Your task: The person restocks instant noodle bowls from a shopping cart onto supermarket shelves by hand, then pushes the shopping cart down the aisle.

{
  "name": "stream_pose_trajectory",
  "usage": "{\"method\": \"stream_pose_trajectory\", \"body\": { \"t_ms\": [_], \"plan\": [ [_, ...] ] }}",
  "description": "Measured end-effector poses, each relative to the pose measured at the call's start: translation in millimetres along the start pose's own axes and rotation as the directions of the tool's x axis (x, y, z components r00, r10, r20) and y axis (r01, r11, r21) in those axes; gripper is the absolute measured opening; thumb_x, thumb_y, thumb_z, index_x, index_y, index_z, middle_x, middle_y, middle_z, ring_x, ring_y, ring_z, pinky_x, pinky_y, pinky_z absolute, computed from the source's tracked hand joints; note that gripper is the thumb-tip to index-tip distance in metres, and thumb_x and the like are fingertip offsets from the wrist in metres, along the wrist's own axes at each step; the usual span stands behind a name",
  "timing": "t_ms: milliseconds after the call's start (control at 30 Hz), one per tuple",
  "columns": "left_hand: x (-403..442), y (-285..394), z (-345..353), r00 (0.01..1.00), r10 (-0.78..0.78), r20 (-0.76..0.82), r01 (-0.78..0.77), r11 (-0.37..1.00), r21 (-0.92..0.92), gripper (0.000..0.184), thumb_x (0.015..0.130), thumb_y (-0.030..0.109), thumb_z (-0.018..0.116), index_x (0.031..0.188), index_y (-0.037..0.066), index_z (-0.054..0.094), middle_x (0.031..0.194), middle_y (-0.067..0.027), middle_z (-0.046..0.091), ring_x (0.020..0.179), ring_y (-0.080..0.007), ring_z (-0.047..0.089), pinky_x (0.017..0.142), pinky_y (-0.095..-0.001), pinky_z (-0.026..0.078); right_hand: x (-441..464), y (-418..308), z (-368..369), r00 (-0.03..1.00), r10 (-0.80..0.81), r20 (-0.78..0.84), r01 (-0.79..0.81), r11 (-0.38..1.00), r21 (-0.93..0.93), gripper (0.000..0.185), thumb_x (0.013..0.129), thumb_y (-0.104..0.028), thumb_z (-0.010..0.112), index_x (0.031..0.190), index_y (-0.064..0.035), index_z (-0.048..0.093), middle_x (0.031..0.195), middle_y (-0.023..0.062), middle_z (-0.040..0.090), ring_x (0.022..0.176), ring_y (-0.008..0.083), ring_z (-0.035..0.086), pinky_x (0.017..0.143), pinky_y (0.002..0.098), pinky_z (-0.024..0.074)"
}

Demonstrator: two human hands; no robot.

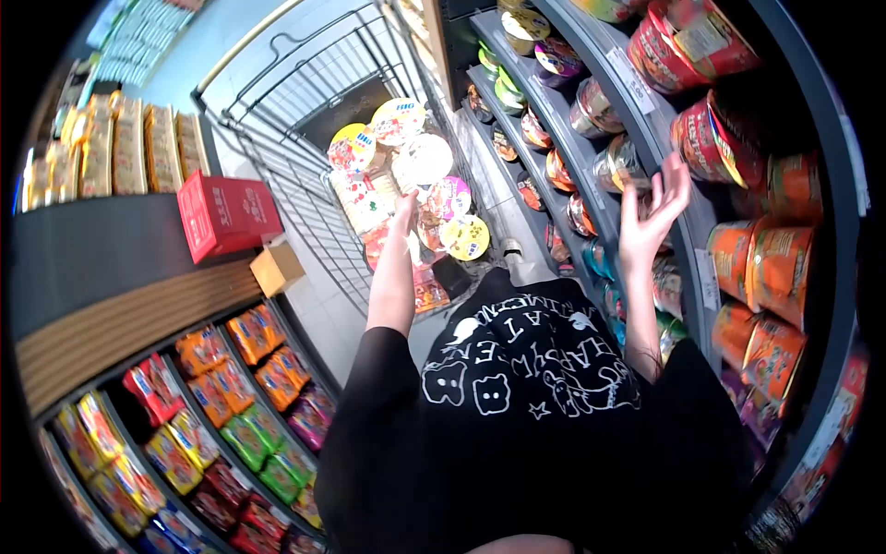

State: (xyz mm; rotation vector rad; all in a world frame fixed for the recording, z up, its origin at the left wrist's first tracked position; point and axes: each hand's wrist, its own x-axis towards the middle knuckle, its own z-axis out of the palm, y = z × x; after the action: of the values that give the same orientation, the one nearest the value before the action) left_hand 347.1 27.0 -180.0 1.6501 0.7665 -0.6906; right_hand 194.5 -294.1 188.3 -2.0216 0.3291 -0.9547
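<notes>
Your right hand [649, 220] is raised on the shelf side, with the fingers spread and slightly curled and the thumb apart from them. It is in front of the shelf [657, 125]. In this view, the red tub [715, 138] lies just beside its fingertips, and a clear-sided cup [616, 166] shows just behind its thumb side. Orange tubs [780, 263] stand farther along the same unit.

Your left hand [404, 208] extends over the wire cart [247, 46]. Its fingers are blurred against the bright load; you cannot tell whether they are spread, pressed together or pinching an item, nor whether they touch the load.

The cart load is grouped around your left hand in this view. Locate a yellow-and-red-lidded tub [352, 148] and a second printed-lid tub [399, 121] at the far end. A white-lidded tub [423, 161] is nearer to the hand. A pink-and-purple-lidded cup [449, 198] and a yellow-lidded cup [464, 237] sit to its right. Red packaging [430, 294] lies at the near end.

On your left, a red box [229, 214] projects at the corner of a dark display stand [111, 245]. Below it, orange packets [226, 388] and green packets [258, 439] are arranged in rows.
</notes>
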Motion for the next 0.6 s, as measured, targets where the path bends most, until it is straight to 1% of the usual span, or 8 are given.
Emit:
{"method": "stream_pose_trajectory", "body": {
  "t_ms": [33,100,200,267,300,400,467,600],
  "plan": [
    [-4.7,10.3,0.5,1.000,0.005,0.020,-0.005,1.000,0.029,0.037,0.076,0.025,0.056,0.105,0.006,0.043,0.071,-0.0038,0.050,0.057,-0.0152,0.045,0.045,-0.0257,0.037,-16.6,-0.7,-4.5,0.994,0.095,0.059,-0.093,0.995,-0.030,0.068,0.070,0.005,0.052,0.126,-0.0041,0.015,0.129,0.0159,0.024,0.119,0.0273,0.027,0.096,0.0388,0.0238],
    [-16.1,20.1,5.8,0.996,0.083,-0.033,-0.077,0.984,0.163,0.037,0.074,0.028,0.057,0.093,-0.004,0.051,0.083,-0.0107,0.054,0.075,-0.0200,0.051,0.065,-0.0314,0.042,-46.5,-0.3,-14.9,0.959,0.248,0.137,-0.239,0.968,-0.079,0.067,0.070,0.005,0.051,0.126,-0.0037,0.016,0.128,0.0154,0.025,0.119,0.0269,0.028,0.096,0.0383,0.0239],
    [-7.4,21.5,14.1,0.998,0.068,-0.009,-0.066,0.988,0.142,0.034,0.075,0.028,0.056,0.088,-0.003,0.052,0.071,-0.0062,0.054,0.061,-0.0151,0.051,0.055,-0.0291,0.041,-73.3,-2.7,-22.8,0.890,0.429,0.154,-0.418,0.903,-0.104,0.064,0.072,0.003,0.050,0.126,-0.0039,0.018,0.126,0.0146,0.029,0.117,0.0249,0.030,0.095,0.0371,0.0254],
    [7.5,16.1,19.0,0.998,0.057,0.004,-0.057,0.998,0.036,0.028,0.076,0.025,0.056,0.083,-0.001,0.053,0.065,-0.0045,0.052,0.055,-0.0126,0.049,0.047,-0.0279,0.038,-81.8,-5.1,-27.9,0.867,0.453,0.206,-0.425,0.890,-0.167,0.061,0.072,0.002,0.052,0.125,-0.0042,0.022,0.125,0.0136,0.031,0.117,0.0236,0.031,0.095,0.0349,0.0264],
    [34.2,6.1,17.4,0.999,0.032,0.005,-0.032,0.978,0.206,0.031,0.077,0.037,0.053,0.090,0.010,0.054,0.068,-0.0001,0.046,0.062,-0.0148,0.047,0.051,-0.0330,0.036,-81.5,-8.5,-28.9,0.856,0.467,0.223,-0.417,0.878,-0.236,0.058,0.072,0.001,0.054,0.122,-0.0042,0.026,0.124,0.0128,0.033,0.115,0.0233,0.033,0.094,0.0332,0.0281],
    [51.5,-4.1,18.1,0.989,0.142,0.046,-0.145,0.986,0.086,0.027,0.079,0.031,0.051,0.085,0.005,0.055,0.068,-0.0004,0.047,0.062,-0.0140,0.046,0.051,-0.0307,0.040,-90.4,-3.5,-31.5,0.859,0.468,0.207,-0.423,0.878,-0.225,0.058,0.071,-0.001,0.055,0.122,-0.0041,0.026,0.124,0.0127,0.034,0.114,0.0245,0.034,0.092,0.0338,0.0300],
    [41.8,6.9,16.5,0.992,0.093,0.083,-0.096,0.995,0.027,0.022,0.074,0.022,0.057,0.076,0.000,0.052,0.060,-0.0036,0.049,0.050,-0.0120,0.045,0.043,-0.0276,0.036,-94.1,0.1,-34.0,0.875,0.454,0.167,-0.404,0.876,-0.265,0.059,0.071,-0.002,0.055,0.122,-0.0040,0.026,0.123,0.0131,0.035,0.114,0.0245,0.035,0.090,0.0338,0.0312],
    [15.9,21.3,20.1,0.993,0.116,0.029,-0.117,0.991,0.060,0.016,0.079,0.018,0.051,0.080,0.002,0.051,0.065,-0.0034,0.049,0.052,-0.0126,0.046,0.045,-0.0288,0.039,-95.2,-2.5,-35.5,0.831,0.518,0.202,-0.472,0.850,-0.233,0.057,0.073,0.000,0.053,0.123,-0.0053,0.025,0.125,0.0131,0.032,0.115,0.0235,0.034,0.093,0.0360,0.0298]
  ]
}}
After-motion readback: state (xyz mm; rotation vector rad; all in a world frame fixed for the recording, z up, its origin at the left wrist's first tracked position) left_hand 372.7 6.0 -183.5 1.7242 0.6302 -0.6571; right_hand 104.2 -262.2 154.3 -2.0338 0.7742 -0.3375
